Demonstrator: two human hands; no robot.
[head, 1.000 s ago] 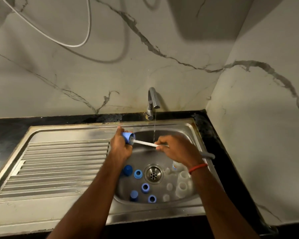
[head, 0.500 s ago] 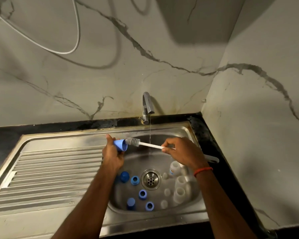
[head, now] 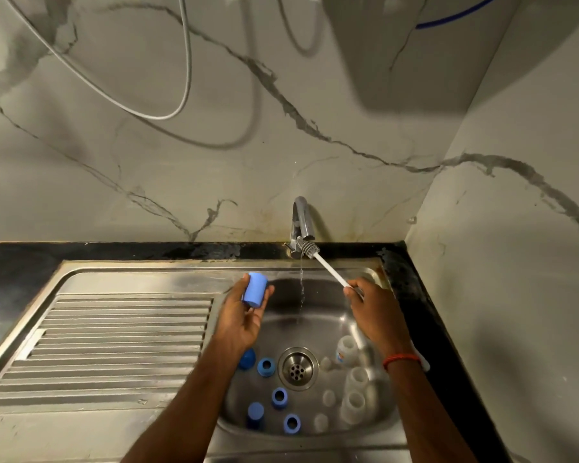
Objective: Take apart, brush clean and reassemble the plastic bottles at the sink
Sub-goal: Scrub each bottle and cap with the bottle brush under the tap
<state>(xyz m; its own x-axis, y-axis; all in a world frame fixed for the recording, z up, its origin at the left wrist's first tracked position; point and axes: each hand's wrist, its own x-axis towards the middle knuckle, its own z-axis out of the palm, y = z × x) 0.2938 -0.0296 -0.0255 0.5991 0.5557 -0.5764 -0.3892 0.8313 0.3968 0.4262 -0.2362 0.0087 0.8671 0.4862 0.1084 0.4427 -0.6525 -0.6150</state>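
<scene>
My left hand [head: 246,317] holds a blue bottle cap [head: 255,289] between thumb and fingers, above the left rim of the sink basin [head: 318,315]. My right hand [head: 371,307] grips the white handle of a bottle brush [head: 328,269]. The brush's grey bristle head [head: 308,248] sits right under the tap spout [head: 301,218], in a thin stream of running water. In the basin lie several blue caps and rings [head: 265,367] on the left of the drain [head: 297,368]. Several translucent white bottles [head: 356,379] and small white parts lie on its right.
A ribbed steel draining board [head: 114,345] stretches to the left of the basin. Black counter [head: 415,312] borders the sink at the back and right, against marble walls. A grey cable [head: 168,111] loops on the back wall.
The brush has come out of the blue cap and swung right and up to the tap. My left hand has turned the cap and moved it away from the brush.
</scene>
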